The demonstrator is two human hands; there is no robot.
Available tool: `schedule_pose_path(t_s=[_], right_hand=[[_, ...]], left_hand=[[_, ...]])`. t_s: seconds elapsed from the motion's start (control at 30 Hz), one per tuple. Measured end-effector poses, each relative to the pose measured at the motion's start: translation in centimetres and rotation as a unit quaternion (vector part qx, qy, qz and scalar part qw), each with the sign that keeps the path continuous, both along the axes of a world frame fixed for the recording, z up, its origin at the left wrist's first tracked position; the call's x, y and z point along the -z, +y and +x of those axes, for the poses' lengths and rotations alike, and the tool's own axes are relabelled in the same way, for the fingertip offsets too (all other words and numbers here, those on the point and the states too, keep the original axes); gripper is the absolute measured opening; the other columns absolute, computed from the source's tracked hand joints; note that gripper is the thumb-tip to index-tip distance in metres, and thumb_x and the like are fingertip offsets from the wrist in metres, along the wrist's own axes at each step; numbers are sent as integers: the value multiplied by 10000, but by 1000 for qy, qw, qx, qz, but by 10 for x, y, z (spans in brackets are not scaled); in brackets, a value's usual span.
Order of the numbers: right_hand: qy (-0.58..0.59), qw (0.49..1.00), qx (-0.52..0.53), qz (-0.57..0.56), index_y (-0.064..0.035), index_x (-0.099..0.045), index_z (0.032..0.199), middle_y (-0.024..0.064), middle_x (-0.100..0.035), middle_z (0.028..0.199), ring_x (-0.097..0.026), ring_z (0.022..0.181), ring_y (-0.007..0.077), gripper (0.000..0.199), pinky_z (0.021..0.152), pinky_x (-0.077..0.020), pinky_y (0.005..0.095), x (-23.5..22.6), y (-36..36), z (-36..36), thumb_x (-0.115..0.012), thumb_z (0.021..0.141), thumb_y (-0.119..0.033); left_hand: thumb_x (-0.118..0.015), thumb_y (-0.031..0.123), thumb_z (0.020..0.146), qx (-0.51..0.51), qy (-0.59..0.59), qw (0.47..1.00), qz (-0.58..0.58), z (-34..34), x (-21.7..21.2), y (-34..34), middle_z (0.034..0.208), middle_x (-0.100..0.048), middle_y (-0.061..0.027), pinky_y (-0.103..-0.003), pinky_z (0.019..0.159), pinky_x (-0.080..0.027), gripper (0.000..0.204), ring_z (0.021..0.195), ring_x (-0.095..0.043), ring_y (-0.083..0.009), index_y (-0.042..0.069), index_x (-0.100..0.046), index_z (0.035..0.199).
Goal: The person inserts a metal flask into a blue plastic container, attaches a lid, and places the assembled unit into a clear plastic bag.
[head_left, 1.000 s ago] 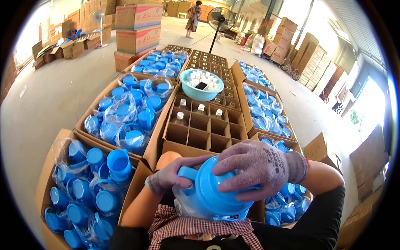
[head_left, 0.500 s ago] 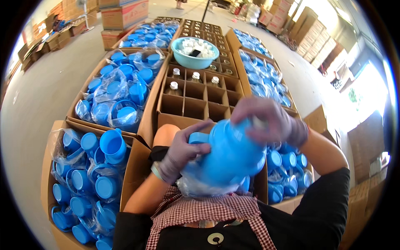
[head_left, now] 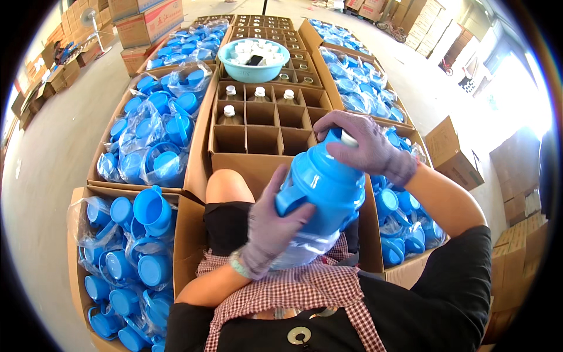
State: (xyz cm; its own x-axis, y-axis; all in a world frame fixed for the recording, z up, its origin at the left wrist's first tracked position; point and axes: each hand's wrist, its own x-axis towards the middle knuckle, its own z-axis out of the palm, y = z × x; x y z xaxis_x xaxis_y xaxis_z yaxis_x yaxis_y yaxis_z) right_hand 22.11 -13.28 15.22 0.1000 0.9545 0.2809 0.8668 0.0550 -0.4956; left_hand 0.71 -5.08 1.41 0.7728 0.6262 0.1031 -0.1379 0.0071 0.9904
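Floor [head_left: 58, 152] behind; curled hands [head_left: 270, 232] around flask [head_left: 325, 182]

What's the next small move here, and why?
Probably press the white cap gently with the right grip, since that is at the blue flask's top beside it, while the left grip holds the handle. Whether the cap is seated isn't clear.

You are in what looks like a warehouse or packing hall. Around you, open cartons [head_left: 190, 234] hold blue cups [head_left: 155, 270] by the dozen, many in clear plastic, and divided cartons [head_left: 258, 162] hold rows of bottles [head_left: 230, 117]. Beyond them, you have closed boxes [head_left: 151, 28] stacked on a wide, pale floor [head_left: 50, 152], a standing fan [head_left: 90, 19], a wheeled cart [head_left: 392, 30] and a large, bright opening [head_left: 519, 91].
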Motion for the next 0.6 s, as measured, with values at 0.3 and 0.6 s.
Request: schedule_pose_path(t_s=[0.3,0.6], right_hand=[[10,970,-238,51,42,-231,1590,185,-689,1214,-723,1048,343,1239,913,-590,452,-43,-20,-57,-927,664,-395],[77,978,-159,112,36,-213,1597,137,-700,1181,-705,1066,288,1257,956,-549,422,-10,-40,-27,-908,639,-388]], left_hand=[[-1017,282,616,345,-115,919,-152,-36,-14,78,1291,-693,-139,-374,1065,-487,1270,1177,-656,-201,-4,-284,1614],[-926,569,554,22,-30,998,52,-41,-13,15,1043,-747,-59,-282,859,-549,1201,940,-689,-112,-16,-490,1508]])
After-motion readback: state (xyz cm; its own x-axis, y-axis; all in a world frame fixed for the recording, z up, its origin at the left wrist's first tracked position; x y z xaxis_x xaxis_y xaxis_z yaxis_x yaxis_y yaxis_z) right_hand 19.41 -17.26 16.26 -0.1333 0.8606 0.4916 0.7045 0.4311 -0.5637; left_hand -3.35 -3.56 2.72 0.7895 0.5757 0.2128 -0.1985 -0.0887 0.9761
